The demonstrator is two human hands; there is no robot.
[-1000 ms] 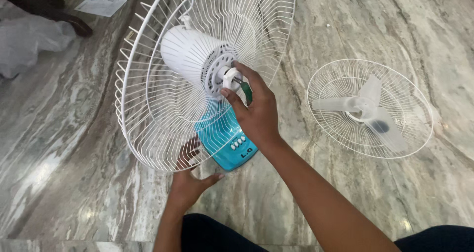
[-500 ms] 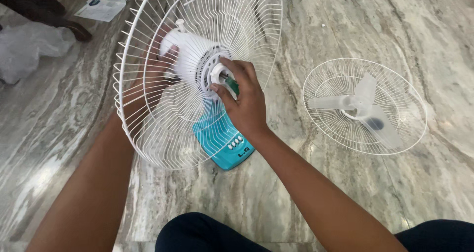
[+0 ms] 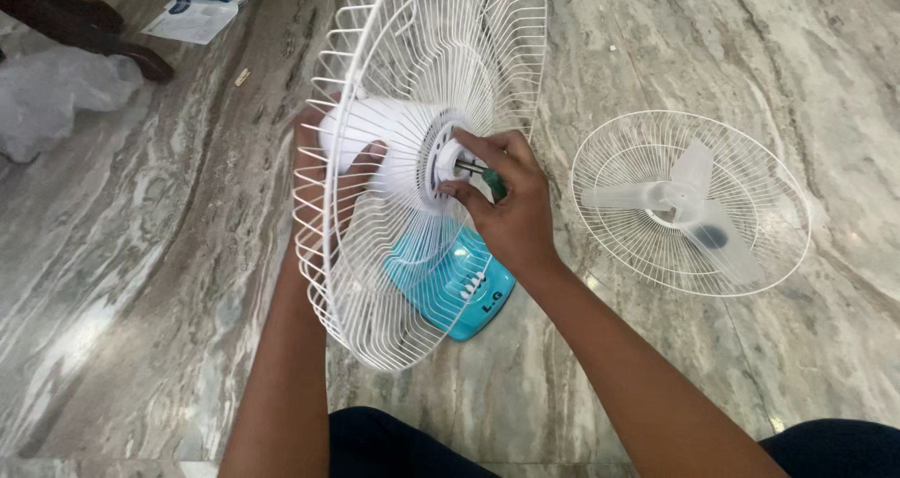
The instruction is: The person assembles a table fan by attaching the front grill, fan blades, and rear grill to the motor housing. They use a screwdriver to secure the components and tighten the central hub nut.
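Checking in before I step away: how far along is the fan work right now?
Done: front guard with blades lies apart on the floor. In hand: right hand works a green-handled screwdriver at the motor hub; left hand steadies the motor housing. Left: rear guard remains mounted.

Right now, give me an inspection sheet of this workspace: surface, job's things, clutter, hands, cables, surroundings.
Surface: marble floor, grey-brown veined, glossy.
Job's things: table fan with white motor housing, white rear wire guard mounted around it, teal base with push buttons; green-handled screwdriver at the motor's front hub.
Clutter: second wire guard flat on the floor with the translucent blade lying in it; clear plastic bag; printed leaflet; a small scrap.
Hands: left hand behind the guard, gripping the motor housing; right hand closed on the screwdriver.
Cables: nothing seen.
Surroundings: dark wooden furniture leg top left; person's dark trousers at bottom.
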